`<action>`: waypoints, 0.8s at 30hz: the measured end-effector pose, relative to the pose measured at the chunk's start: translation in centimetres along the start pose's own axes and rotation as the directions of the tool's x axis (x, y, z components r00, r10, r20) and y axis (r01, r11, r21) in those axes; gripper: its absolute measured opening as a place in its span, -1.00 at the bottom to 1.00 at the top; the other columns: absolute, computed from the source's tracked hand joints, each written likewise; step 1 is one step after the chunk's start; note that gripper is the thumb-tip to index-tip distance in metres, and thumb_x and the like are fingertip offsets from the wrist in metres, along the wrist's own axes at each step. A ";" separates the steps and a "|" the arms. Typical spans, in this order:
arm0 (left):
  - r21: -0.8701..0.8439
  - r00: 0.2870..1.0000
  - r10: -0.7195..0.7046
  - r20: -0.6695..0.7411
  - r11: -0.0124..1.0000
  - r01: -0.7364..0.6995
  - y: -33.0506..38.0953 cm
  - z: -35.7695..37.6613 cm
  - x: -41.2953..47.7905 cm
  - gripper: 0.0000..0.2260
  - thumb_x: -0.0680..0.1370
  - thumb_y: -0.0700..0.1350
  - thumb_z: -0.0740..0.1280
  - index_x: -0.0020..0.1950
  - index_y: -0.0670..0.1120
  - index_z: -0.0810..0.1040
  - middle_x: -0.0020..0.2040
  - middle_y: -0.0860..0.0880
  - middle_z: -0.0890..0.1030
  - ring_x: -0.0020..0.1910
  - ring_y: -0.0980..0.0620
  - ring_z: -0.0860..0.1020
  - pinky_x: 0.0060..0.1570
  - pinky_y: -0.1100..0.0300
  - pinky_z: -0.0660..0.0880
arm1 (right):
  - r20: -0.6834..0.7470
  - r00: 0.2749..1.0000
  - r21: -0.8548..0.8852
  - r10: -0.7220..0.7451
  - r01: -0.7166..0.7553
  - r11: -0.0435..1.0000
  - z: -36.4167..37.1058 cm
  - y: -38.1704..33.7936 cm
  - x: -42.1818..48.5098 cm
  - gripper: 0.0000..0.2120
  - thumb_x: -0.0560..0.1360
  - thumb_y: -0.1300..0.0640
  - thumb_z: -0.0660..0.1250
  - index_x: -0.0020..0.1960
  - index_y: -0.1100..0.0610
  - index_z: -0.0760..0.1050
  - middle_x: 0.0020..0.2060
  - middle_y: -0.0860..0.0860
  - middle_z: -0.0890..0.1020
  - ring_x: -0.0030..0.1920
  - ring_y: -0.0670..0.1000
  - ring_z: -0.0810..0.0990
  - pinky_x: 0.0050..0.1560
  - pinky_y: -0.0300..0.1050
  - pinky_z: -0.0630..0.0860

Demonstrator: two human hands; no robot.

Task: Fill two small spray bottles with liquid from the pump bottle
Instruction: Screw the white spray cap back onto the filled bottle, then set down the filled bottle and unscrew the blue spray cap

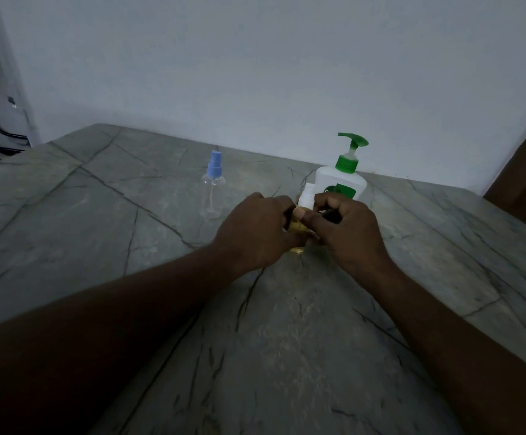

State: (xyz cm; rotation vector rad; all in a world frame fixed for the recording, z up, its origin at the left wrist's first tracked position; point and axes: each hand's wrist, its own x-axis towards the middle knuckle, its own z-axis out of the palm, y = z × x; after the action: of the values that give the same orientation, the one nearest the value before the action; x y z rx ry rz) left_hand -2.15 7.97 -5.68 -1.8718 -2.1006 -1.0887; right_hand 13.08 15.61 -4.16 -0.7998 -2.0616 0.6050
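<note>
On the counter [161,293] the pump bottle [343,180] stands at the back. Just in front of it, the left hand [255,229] and right hand [348,232] curl around the white-capped spray bottle [305,200]. It holds yellow liquid, so it appears filled. Left of the pump bottle, the blue-capped spray bottle [213,189] looks empty and is yet to be filled.

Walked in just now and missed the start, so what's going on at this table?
A person holds a small spray bottle of yellowish liquid in both hands: the left hand grips its body, and the fingers of the right hand curl round its white sprayer top. The green-topped pump bottle stands just behind it on the table. A blue-capped spray bottle stands apart to the left, clear and seemingly empty, so one fill looks left.
</note>
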 end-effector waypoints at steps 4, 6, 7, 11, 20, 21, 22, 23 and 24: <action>0.153 0.992 0.074 0.101 0.984 -0.089 -0.6 -0.7 -0.1 -0.54 0.40 0.34 0.46 0.11 0.05 0.62 -0.07 0.07 0.67 -0.04 0.04 0.51 -0.04 0.06 0.53 | 0.015 1.000 0.008 0.002 -0.002 1.000 -0.3 0.3 0.0 -0.70 0.47 -0.07 0.53 0.10 0.08 0.67 0.00 -0.03 0.72 -0.05 -0.06 0.68 -0.01 0.07 0.69; 0.198 0.977 0.133 0.169 0.966 -0.165 -1.3 -1.9 0.1 -0.59 0.43 0.34 0.43 0.07 0.06 0.64 -0.12 0.08 0.68 -0.12 0.08 0.54 -0.05 0.04 0.57 | 0.024 1.000 0.003 -0.005 0.005 1.000 -0.5 0.2 0.0 -0.72 0.45 -0.06 0.55 0.08 0.06 0.67 -0.02 -0.07 0.71 -0.07 -0.10 0.68 -0.03 0.06 0.69; 0.222 0.961 0.167 0.221 0.951 -0.217 -1.6 -2.7 0.3 -0.62 0.47 0.33 0.39 0.04 0.06 0.66 -0.16 0.08 0.68 -0.20 0.13 0.55 -0.08 0.07 0.57 | 0.032 0.999 -0.009 -0.016 0.017 1.000 -0.6 0.1 0.0 -0.73 0.44 -0.06 0.56 0.06 0.03 0.65 -0.03 -0.11 0.70 -0.07 -0.16 0.66 -0.02 -0.01 0.68; 0.283 0.918 0.378 0.122 0.873 -0.397 -2.6 -6.2 0.9 -0.58 0.60 0.29 0.20 -0.31 0.04 0.51 -0.48 0.12 0.47 -0.54 0.21 0.39 -0.37 0.30 0.32 | 0.100 0.994 -0.063 -0.047 0.054 0.997 -0.5 -0.1 -0.3 -0.65 0.40 -0.07 0.58 0.10 -0.10 0.53 -0.11 -0.33 0.55 -0.16 -0.43 0.55 -0.15 -0.56 0.43; 0.187 0.835 -0.059 -0.547 0.964 0.191 -7.4 -7.7 0.9 -0.52 0.52 0.36 0.32 -0.03 -0.07 0.37 -0.27 0.01 0.44 -0.38 -0.02 0.41 -0.37 0.17 0.23 | 0.122 0.992 -0.085 -0.014 0.025 0.996 1.9 -0.4 -0.4 -0.48 0.38 -0.08 0.61 0.27 0.07 0.59 0.02 -0.05 0.68 0.01 -0.06 0.65 0.07 -0.12 0.61; 0.145 0.844 -0.107 -0.526 0.966 0.213 -7.9 -7.6 0.9 -0.45 0.49 0.38 0.35 0.04 -0.09 0.37 -0.22 -0.01 0.44 -0.34 -0.02 0.41 -0.36 0.17 0.23 | 0.125 0.992 -0.092 -0.017 0.029 0.995 2.2 -0.6 -0.2 -0.48 0.40 -0.07 0.60 0.28 0.07 0.58 0.03 -0.05 0.68 0.01 -0.07 0.65 0.08 -0.13 0.61; 0.098 0.866 -0.148 -0.477 0.970 0.220 -8.2 -7.4 0.8 -0.39 0.45 0.39 0.39 0.11 -0.11 0.35 -0.15 -0.02 0.45 -0.30 0.00 0.43 -0.36 0.18 0.26 | 0.127 0.992 -0.099 -0.022 0.035 0.994 2.5 -0.7 0.0 -0.48 0.40 -0.07 0.60 0.29 0.07 0.57 0.04 -0.05 0.68 0.01 -0.07 0.64 0.08 -0.12 0.61; 0.050 0.897 -0.191 -0.399 0.972 0.230 -8.5 -7.1 0.8 -0.33 0.42 0.39 0.43 0.19 -0.10 0.33 -0.07 -0.04 0.45 -0.23 0.01 0.45 -0.33 0.19 0.30 | 0.133 0.991 -0.110 -0.026 0.041 0.993 2.8 -0.9 0.2 -0.47 0.41 -0.07 0.59 0.30 0.07 0.56 0.06 -0.06 0.67 0.02 -0.07 0.64 0.09 -0.12 0.61; 0.012 0.922 -0.239 -0.306 0.967 0.255 -8.7 -6.9 0.8 -0.29 0.39 0.38 0.46 0.26 -0.08 0.31 0.00 -0.05 0.45 -0.16 0.01 0.48 -0.28 0.18 0.35 | 0.143 0.989 -0.123 -0.027 0.045 0.991 3.0 -1.1 0.4 -0.47 0.43 -0.07 0.58 0.32 0.08 0.55 0.08 -0.06 0.66 0.04 -0.06 0.63 0.10 -0.12 0.60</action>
State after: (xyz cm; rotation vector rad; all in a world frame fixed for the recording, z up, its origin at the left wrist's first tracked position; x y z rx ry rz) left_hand -12.66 4.83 -3.88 -1.3384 -2.1947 -1.2660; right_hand 10.01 14.76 -4.85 -0.8101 -2.2574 0.5282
